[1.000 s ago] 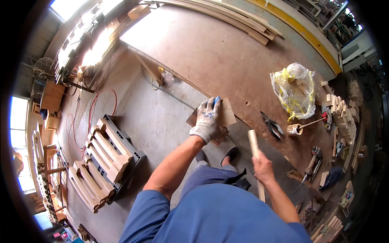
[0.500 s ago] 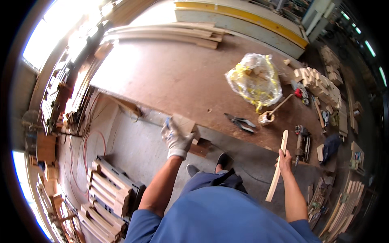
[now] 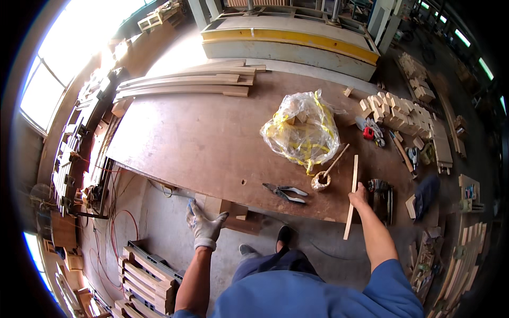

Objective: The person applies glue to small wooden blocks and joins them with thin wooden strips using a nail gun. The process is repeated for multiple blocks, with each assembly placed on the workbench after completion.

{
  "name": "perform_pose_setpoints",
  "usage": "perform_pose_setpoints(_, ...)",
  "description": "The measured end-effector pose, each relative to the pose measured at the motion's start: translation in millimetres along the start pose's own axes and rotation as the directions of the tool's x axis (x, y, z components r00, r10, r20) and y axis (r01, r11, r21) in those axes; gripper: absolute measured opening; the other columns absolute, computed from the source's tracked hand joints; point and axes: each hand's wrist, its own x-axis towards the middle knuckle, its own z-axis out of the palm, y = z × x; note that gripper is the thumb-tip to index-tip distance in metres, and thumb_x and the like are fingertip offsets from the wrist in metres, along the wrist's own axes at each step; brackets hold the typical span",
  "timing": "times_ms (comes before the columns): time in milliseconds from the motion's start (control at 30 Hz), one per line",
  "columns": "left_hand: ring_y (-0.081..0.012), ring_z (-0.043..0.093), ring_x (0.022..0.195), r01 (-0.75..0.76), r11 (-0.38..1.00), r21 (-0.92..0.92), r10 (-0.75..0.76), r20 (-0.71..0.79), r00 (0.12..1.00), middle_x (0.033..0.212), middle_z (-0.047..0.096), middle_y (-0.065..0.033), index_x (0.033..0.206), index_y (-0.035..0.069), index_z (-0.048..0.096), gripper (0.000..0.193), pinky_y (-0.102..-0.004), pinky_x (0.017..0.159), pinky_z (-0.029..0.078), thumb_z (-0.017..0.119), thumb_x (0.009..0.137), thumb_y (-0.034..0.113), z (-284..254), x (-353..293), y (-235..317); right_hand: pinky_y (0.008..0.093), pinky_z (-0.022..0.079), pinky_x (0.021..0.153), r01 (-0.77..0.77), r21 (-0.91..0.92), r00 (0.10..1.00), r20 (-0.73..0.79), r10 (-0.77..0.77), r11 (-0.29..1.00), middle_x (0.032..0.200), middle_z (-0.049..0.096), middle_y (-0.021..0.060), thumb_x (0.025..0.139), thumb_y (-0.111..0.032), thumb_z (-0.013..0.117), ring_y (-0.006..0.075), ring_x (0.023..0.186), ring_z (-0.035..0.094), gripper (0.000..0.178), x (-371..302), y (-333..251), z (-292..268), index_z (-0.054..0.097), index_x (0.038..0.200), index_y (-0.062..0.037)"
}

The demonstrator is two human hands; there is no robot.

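My right hand (image 3: 359, 195), bare, is closed around a pale narrow wooden strip (image 3: 354, 172). The strip points away from me, its far part over the bench's front edge near a small pot (image 3: 321, 180) with a stick standing in it. On my left hand (image 3: 204, 225) is a whitish work glove with blue at a fingertip. Its thumb and fingers are spread, and I see nothing in its grasp. Beside it, below the bench edge, wooden pieces (image 3: 229, 208) show. Pliers with dark and grey handles (image 3: 286, 193) lie on the brown workbench (image 3: 180, 138).
Crumpled clear plastic with yellow bands (image 3: 302, 130) sits mid-bench. Long boards (image 3: 185, 85) lie at the far left, stacked wooden blocks (image 3: 397, 114) at the right. A power tool (image 3: 380, 201) is right of my right hand. Slatted wood (image 3: 146, 278) stands at lower left; hoses cross the floor.
The view has tilted up, showing more of the far side. My right hand has carried the wooden strip forward over the bench edge. My left hand stays by the wooden pieces, little moved.
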Motion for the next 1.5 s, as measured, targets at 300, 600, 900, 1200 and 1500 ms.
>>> perform_pose_setpoints(300,-0.0483,0.028,0.151,-0.086,0.995,-0.053,0.083,-0.054,0.995,0.161,0.036,-0.0302,0.158,0.005,0.036,0.113,-0.0579,0.124,0.025,0.095,0.07,0.045,-11,-4,-14,0.0468,0.051,0.102,0.113,0.049,0.939,-0.332,-0.09,0.992,0.117,0.067,0.0232,0.088,-0.021,0.074,0.0394,0.114,0.064,0.042,-9,-16,-12,0.066,0.124,-0.0004)
perform_pose_setpoints(600,-0.0493,0.029,0.151,-0.344,0.929,-0.134,0.327,-0.133,0.936,0.157,0.04,-0.03,0.157,0.004,0.038,0.101,-0.0579,0.123,0.028,0.091,0.076,0.029,-27,16,11,0.0376,0.059,0.084,0.421,0.213,0.77,-0.598,-0.224,0.882,0.101,0.077,0.0148,0.095,-0.024,0.075,0.0244,0.092,0.075,0.03,35,-84,-122,0.072,0.112,0.0004)
perform_pose_setpoints(900,-0.0476,0.043,0.143,-0.443,0.874,-0.202,0.418,-0.157,0.895,0.151,0.049,-0.0276,0.149,0.003,0.052,0.084,-0.0563,0.119,0.037,0.089,0.076,0.021,-16,33,96,0.0353,0.058,0.087,0.414,0.372,0.909,-0.204,-0.362,0.831,0.102,0.077,0.0161,0.09,-0.028,0.081,0.0244,0.096,0.073,0.043,176,-192,-137,0.071,0.118,0.0034)
perform_pose_setpoints(1200,-0.0403,0.058,0.13,-0.415,0.871,-0.262,0.435,0.021,0.9,0.143,0.058,-0.023,0.143,0.004,0.059,0.076,-0.0473,0.107,0.052,0.091,0.077,0.019,46,52,175,0.0474,0.062,0.087,0.041,0.269,0.964,0.243,-0.109,0.962,0.132,0.069,0.0204,0.094,-0.051,0.074,0.033,0.118,0.068,0.071,262,-269,-64,0.061,0.141,0.0)
perform_pose_setpoints(1500,-0.0423,0.061,0.126,-0.404,0.873,-0.275,0.462,0.195,0.865,0.139,0.063,-0.0241,0.142,0.003,0.06,0.071,-0.0476,0.108,0.05,0.088,0.081,0.026,97,125,257,0.0458,0.05,0.107,0.307,0.224,0.915,0.197,-0.351,0.925,0.137,0.068,0.0231,0.092,-0.064,0.067,0.0383,0.13,0.063,0.072,322,-283,-5,0.069,0.133,-0.0052)
